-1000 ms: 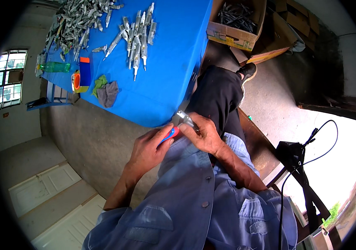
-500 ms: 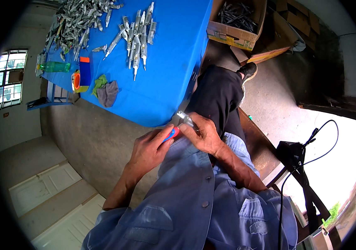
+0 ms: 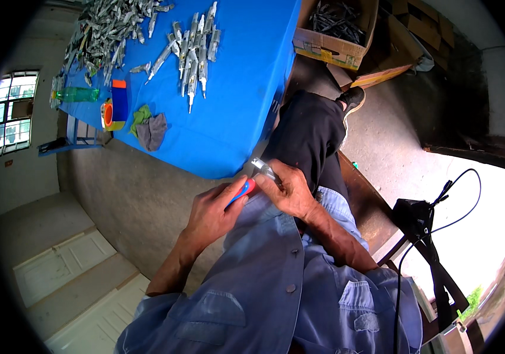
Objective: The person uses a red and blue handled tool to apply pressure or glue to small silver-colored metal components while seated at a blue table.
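Note:
My left hand [image 3: 210, 211] is closed around a red-and-blue handle [image 3: 242, 192], its thumb and fingers wrapped over it. Whatever extends from the handle is hidden by the hands. In my right hand [image 3: 293, 190] is a silvery metal part [image 3: 262, 168], its bright end sticking out beyond the fingers. Both hands meet above my lap, just off the table's near corner, with the handle's red end close against the right thumb. On the blue tabletop [image 3: 223, 130] lies a loose bunch of similar long silvery parts [image 3: 193, 53], some with narrow tips.
A larger heap of silvery parts [image 3: 108, 38] covers the table's far left. Near the left edge are a green bottle [image 3: 78, 94], a tape roll [image 3: 108, 112] and a grey cloth [image 3: 153, 133]. A cardboard box [image 3: 329, 50] holds dark pieces. A black cable [image 3: 403, 277] hangs at right.
Both hands keep nearly the same place and grip. The tabletop items appear shifted very slightly in the picture.

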Tool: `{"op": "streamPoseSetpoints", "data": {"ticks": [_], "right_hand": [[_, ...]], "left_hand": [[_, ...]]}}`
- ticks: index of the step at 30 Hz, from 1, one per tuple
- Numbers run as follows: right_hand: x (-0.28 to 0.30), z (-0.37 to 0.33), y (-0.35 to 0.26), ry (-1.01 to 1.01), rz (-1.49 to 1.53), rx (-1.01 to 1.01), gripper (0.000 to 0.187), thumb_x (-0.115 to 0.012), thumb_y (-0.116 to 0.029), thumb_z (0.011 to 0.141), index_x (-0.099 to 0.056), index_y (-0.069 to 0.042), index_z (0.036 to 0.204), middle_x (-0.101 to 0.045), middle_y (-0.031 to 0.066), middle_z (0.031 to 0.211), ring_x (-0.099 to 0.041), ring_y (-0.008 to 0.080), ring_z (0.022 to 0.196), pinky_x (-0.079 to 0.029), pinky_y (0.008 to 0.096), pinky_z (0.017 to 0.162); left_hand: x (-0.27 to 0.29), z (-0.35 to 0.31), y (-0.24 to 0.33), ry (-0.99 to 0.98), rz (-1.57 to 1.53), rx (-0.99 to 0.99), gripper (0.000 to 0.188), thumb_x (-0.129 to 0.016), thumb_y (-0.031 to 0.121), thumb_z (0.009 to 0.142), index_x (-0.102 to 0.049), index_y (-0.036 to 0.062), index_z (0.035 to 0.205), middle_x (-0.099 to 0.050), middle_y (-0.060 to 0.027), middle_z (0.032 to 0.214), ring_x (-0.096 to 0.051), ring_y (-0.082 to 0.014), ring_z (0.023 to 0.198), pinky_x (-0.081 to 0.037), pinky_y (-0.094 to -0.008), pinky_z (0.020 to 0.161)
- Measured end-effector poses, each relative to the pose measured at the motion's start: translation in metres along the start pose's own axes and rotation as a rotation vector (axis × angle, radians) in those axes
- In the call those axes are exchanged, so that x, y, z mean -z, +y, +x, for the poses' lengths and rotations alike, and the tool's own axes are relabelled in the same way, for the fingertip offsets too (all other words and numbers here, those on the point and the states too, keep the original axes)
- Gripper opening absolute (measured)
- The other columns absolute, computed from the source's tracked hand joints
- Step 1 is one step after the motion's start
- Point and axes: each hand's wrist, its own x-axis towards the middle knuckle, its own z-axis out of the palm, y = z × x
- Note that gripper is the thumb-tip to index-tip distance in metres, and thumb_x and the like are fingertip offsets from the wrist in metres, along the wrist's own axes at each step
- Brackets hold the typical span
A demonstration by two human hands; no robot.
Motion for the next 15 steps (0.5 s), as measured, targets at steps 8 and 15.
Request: {"op": "streamPoseSetpoints", "data": {"ticks": [8,15], "right_hand": [[0.0032,0.0028,-0.0043,-0.023,0.019,0.003,0.036,-0.074,-0.036,0.099,-0.063,-0.002,0.093,-0.064,0.0180,0.073,-0.066,0.0353,0.063,-0.049,0.0423,0.058],[0.0011,0.0044,-0.0034,-0.003,0.001,0.010,0.036,-0.072,-0.036,0.099,-0.064,-0.002,0.092,-0.063,0.0182,0.072,-0.066,0.0365,0.064,-0.049,0.0435,0.059]], "left_hand": [[0.0006,0.0036,-0.0016,0.076,0.011,0.027,0.042,-0.078,0.012,0.091,-0.068,0.0047,0.131,-0.076,-0.0191,0.113,-0.076,-0.0358,0.095,-0.063,-0.0416,0.077],[-0.0006,0.0048,-0.0019,0.054,0.036,-0.008,0.041,-0.078,0.012,0.091,-0.068,0.0052,0.131,-0.076,-0.0185,0.112,-0.076,-0.0354,0.094,-0.063,-0.0418,0.076]]}}
